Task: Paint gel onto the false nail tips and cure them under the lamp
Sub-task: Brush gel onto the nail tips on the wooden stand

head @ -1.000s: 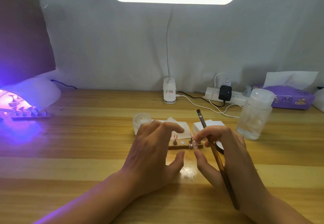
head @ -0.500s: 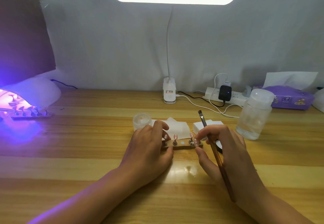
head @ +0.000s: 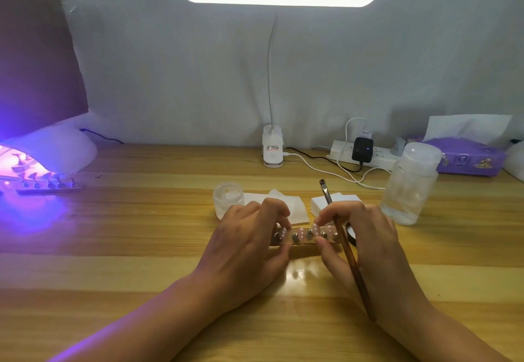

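**Wooden strip of tips held at both ends**

Violet light spills from the curing lamp (head: 56,149) at the worktop's (head: 141,262) left edge. Another rack of tips (head: 51,187) sits partly under its hood, apparently curing. Toward the middle, a small clear jar (head: 228,198) looks lidless and seems to hold gel, within brush reach. The left hand (head: 249,242) pinches the left end of the wooden strip (head: 302,244) carrying the pink false nail tips (head: 301,233). The right hand (head: 365,237) pinches the other end, with the brush (head: 351,259) tucked in its fingers, bristles up, likely to keep gel off things. A capped bottle (head: 411,186) part-filled with clear liquid stands nearer the right edge.
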Demonstrator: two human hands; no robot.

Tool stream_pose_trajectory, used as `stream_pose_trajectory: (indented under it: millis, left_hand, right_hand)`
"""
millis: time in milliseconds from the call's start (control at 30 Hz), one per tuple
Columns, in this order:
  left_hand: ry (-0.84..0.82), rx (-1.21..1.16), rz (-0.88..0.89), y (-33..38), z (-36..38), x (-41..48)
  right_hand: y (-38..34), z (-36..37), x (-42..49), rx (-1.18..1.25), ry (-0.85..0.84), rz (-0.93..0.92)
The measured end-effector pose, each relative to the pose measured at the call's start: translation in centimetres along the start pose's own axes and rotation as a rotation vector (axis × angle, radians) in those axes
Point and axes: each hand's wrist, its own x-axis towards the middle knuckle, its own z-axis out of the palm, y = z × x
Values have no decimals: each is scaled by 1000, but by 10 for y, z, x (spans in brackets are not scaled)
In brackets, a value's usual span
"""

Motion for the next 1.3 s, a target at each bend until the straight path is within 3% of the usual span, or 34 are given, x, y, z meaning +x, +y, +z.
stream_pose_trajectory:
  millis: [700, 1300]
  left_hand:
    - [5, -5, 40, 0, -2, -1]
    - [16, 17, 56, 3, 0, -1]
  right_hand:
    - [4, 1, -3, 38, -46, 23]
    - [-2, 3, -3, -58, -26, -114]
